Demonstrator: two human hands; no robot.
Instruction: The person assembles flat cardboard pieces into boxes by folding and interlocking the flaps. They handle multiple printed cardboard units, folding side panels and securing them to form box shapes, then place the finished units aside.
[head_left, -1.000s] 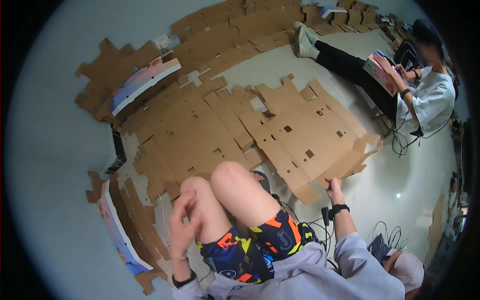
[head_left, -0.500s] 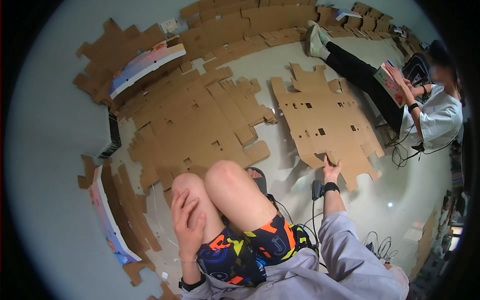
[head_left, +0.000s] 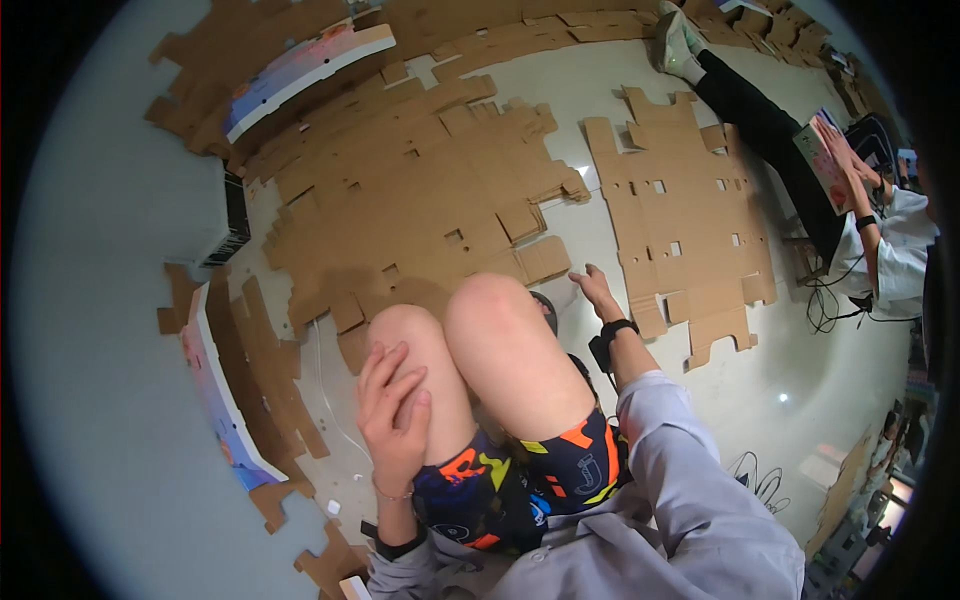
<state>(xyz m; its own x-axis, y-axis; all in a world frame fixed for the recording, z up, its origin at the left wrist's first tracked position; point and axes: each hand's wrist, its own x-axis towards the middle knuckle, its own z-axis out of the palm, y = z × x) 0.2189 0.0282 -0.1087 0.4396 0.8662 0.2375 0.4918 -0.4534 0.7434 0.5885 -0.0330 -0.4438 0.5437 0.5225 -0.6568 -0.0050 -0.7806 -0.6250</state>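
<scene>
My left hand (head_left: pixel 392 410) rests on my left knee, fingers spread and holding nothing. Ahead of my right knee, my right hand (head_left: pixel 597 290) hangs over the floor with thumb and fingers apart, nothing between them. To its right lies a flattened cardboard box (head_left: pixel 700 205) with several cut-out holes, flat on the pale floor and apart from the hand. Farther left, a broad stack of flattened cardboard boxes (head_left: pixel 390 215) spreads out in front of my knees.
A person (head_left: pixel 880 240) sits at the right with legs stretched out, holding a printed booklet or box (head_left: pixel 825 165). Printed panels (head_left: pixel 310 75) lean along the left wall over more cardboard. Black cables (head_left: pixel 760 485) lie on the floor at the lower right.
My right hand has let go of the flattened cardboard box and moved left, toward my knees. The sheet, raised before, now lies on the floor. My left hand stays on my knee.
</scene>
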